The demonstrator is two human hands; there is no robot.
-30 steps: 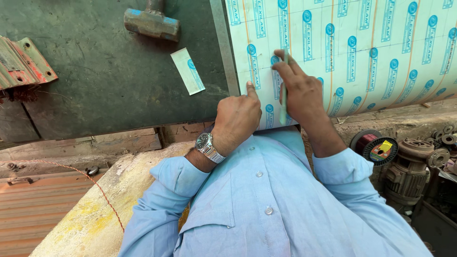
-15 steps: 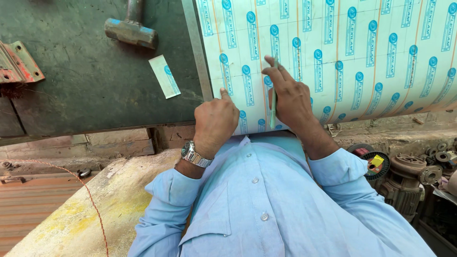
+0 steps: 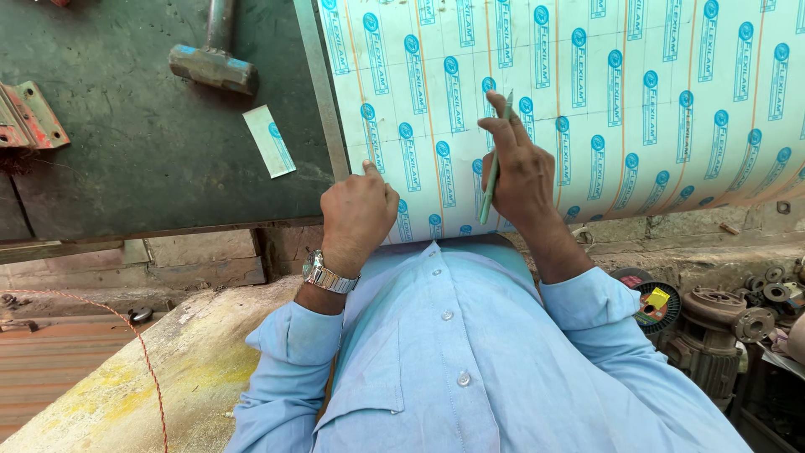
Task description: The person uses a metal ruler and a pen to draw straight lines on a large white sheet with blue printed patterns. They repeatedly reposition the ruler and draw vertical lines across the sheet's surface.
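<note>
In the head view, the right hand [image 3: 521, 172] grips a green pencil [image 3: 495, 164] over the film-covered sheet [image 3: 637, 92] on the bench [image 3: 126, 159]. The left hand [image 3: 359, 214] is closed, knuckles pressing the sheet's near edge. It seems a marking step; the pencil tip must meet the sheet exactly.

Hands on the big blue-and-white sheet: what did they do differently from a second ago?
The right hand lifted off the blue-printed white film-covered sheet, raising its thin green pencil upright. The left hand stayed fisted on the sheet's left edge. The grey metal hammer and small white strip stayed put on the dark table.
</note>
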